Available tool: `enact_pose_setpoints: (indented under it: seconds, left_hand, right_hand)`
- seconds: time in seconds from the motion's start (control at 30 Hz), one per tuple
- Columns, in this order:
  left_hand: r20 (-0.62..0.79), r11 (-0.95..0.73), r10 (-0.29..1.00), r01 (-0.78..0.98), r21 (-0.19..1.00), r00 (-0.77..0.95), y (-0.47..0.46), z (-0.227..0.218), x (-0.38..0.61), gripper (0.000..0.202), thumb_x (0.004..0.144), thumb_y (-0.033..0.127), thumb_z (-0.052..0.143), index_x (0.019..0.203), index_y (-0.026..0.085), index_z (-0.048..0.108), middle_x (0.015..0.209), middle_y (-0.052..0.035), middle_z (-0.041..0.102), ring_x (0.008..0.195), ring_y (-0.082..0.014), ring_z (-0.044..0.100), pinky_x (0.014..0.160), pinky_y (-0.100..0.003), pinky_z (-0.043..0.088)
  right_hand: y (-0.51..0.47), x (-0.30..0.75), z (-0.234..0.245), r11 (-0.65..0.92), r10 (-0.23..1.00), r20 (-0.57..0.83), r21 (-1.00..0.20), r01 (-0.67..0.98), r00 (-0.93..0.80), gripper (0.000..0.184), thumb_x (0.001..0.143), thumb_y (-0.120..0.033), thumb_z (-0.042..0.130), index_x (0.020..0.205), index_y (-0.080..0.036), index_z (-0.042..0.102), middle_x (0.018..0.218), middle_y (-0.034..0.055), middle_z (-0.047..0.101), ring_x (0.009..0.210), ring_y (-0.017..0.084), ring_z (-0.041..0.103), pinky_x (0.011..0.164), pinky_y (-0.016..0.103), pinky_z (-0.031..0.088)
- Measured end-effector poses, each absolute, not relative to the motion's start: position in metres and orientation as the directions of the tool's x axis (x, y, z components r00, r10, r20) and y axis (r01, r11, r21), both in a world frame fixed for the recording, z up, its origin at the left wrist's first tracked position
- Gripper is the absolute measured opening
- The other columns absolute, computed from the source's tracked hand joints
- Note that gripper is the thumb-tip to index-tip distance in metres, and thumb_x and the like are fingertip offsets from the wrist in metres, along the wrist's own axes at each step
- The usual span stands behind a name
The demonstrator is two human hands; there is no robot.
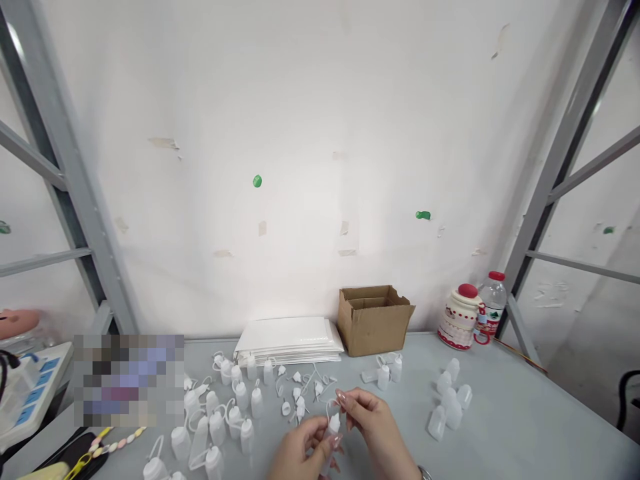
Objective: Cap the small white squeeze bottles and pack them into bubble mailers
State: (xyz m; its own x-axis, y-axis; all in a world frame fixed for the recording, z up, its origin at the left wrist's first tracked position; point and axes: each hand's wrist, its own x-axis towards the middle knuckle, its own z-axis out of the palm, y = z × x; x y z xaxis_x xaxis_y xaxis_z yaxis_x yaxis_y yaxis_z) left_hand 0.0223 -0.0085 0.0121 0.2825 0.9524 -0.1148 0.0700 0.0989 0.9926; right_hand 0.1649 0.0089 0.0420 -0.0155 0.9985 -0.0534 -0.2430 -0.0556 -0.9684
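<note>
My left hand (pixel 299 451) is wrapped round a small white squeeze bottle (pixel 333 424), its pointed nozzle facing up. A thin white strap loops up from the bottle's neck. My right hand (pixel 374 421) is closed in a pinch at the top of that strap, just above the nozzle; what sits between its fingertips is mostly hidden. Beyond the hands lie several loose white strap caps (pixel 299 393). To the left stand several white bottles (pixel 217 428) with nozzles and straps, a few of them lying down.
Several capless bottles (pixel 451 407) lie at the right. Two capped bottles (pixel 383 377) stand near an open cardboard box (pixel 377 330). White flat envelopes (pixel 287 339) are stacked against the wall. A decorated jar (pixel 457 320) and a water bottle (pixel 493 300) occupy the back right corner.
</note>
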Motion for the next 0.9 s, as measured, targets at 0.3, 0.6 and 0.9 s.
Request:
enact_pose_setpoints:
  seconds: [0.3, 0.6, 0.9]
  left_hand:
    - [-0.123, 0.118, 0.955, 0.035, 0.992, 0.269, -0.008, 0.007, 0.024, 0.059, 0.057, 0.067, 0.057, 0.084, 0.016, 0.060, 0.070, -0.0020, 0.057, 0.063, -0.0155, 0.059, 0.048, -0.022, 0.049]
    - [-0.114, 0.097, 0.965, 0.081, 0.992, 0.236, -0.010, 0.006, 0.024, 0.053, 0.060, 0.063, 0.057, 0.085, 0.016, 0.061, 0.067, -0.0024, 0.057, 0.062, -0.0160, 0.057, 0.049, -0.024, 0.050]
    - [-0.101, 0.080, 0.972, 0.104, 0.991, 0.213, -0.012, 0.007, 0.024, 0.046, 0.064, 0.057, 0.059, 0.085, 0.017, 0.062, 0.074, -0.0034, 0.060, 0.066, -0.0161, 0.057, 0.056, -0.024, 0.052]
  right_hand:
    - [0.008, 0.160, 0.032, -0.076, 0.997, -0.069, -0.933, -0.352, -0.032, 0.034, 0.053, -0.048, 0.074, 0.051, -0.016, 0.063, 0.042, -0.0047, 0.048, 0.043, 0.010, 0.040, 0.045, 0.024, 0.032]
    - [0.005, 0.160, 0.035, -0.025, 1.000, -0.021, -0.958, -0.286, -0.017, 0.033, 0.056, -0.048, 0.073, 0.051, -0.017, 0.062, 0.043, -0.0037, 0.049, 0.045, 0.012, 0.044, 0.049, 0.025, 0.035]
    - [0.005, 0.160, 0.037, 0.073, 0.995, 0.067, -0.994, -0.081, 0.069, 0.038, 0.053, -0.052, 0.072, 0.044, -0.017, 0.063, 0.048, -0.0035, 0.044, 0.049, 0.011, 0.042, 0.053, 0.025, 0.033]
